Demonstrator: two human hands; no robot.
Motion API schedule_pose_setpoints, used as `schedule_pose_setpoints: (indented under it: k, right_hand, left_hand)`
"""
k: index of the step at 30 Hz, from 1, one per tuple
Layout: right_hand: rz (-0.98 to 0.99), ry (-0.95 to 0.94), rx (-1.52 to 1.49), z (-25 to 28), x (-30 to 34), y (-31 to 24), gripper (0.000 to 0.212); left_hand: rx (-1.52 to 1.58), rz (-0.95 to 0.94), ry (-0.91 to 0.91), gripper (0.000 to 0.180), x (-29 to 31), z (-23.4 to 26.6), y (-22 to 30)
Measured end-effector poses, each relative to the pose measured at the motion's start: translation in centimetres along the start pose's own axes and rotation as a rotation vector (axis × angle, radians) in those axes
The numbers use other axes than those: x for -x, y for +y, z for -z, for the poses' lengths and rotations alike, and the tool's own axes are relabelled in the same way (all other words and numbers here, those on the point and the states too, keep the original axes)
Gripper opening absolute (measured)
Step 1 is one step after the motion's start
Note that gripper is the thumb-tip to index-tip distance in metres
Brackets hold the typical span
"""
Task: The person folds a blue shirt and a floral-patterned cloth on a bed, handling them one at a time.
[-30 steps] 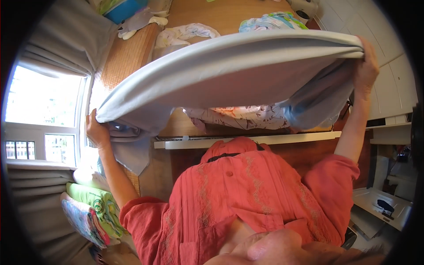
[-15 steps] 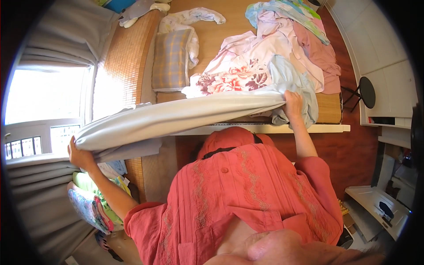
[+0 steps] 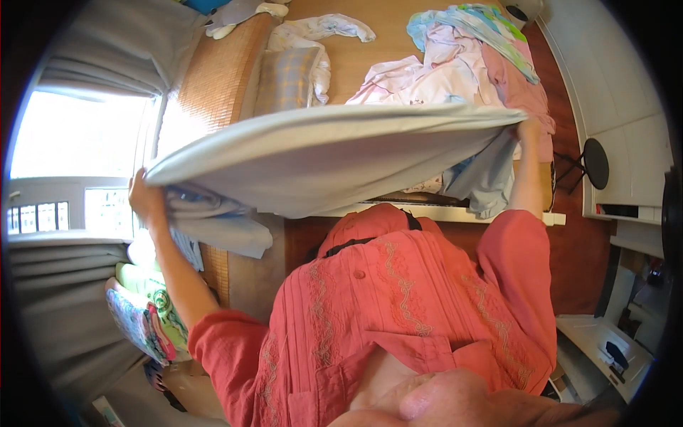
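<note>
A large pale grey-green sheet (image 3: pixel 320 153) is stretched across in front of me, its upper edge pulled nearly taut between my hands. At the left, near the window, my left hand (image 3: pixel 148 199) is closed on one end, with folds bunched below it. My right hand (image 3: pixel 528 132) grips the other end over the right side of the bed, and loose cloth hangs under it. The sheet sags in the middle and hides part of the bed. Behind it lie a pale pink flowered cloth (image 3: pixel 413 82) and a grey-yellow checked pillow (image 3: pixel 287 77).
A bed board (image 3: pixel 356 53) carries crumpled bedding, including a blue-green cloth (image 3: pixel 469 32). A woven mat (image 3: pixel 213 92) covers the ledge by the window (image 3: pixel 78 135). Folded colourful textiles (image 3: pixel 146 313) are stacked at lower left. A round black stool (image 3: pixel 595 164) stands at right.
Both hands have risen and the right has moved outward to the right. The sheet is spread wider and higher, now covering the flower print and part of the pillow.
</note>
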State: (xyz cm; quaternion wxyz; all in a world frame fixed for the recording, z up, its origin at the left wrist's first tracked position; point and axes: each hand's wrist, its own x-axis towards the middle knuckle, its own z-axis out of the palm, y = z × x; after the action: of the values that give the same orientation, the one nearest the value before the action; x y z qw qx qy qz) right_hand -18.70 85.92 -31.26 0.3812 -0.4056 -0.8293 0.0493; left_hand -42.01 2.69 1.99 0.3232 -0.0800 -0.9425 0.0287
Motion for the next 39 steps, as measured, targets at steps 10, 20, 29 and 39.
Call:
schedule_pose_setpoints:
  k: [10, 20, 29, 39]
  right_hand:
    - [0.270, 0.558, -0.195, 29.4, -27.5, 6.2, 0.020]
    - [0.390, 0.474, 0.157, 33.3, -8.1, 4.5, 0.038]
    - [-0.091, -0.375, 0.130, 12.8, 16.9, 6.8, 0.024]
    - [-0.020, -0.967, 0.223, 4.7, 18.5, -3.4, 0.036]
  left_hand:
    - [0.094, -0.168, 0.658, 0.042, -9.9, 1.8, 2.2]
    - [0.028, -0.301, 0.407, 0.052, -5.1, -6.8, 0.7]
    - [0.084, 0.222, -0.274, 0.026, 11.3, -17.3, -8.6]
    - [0.710, 0.580, 0.309, 0.029, 8.8, -10.5, -12.3]
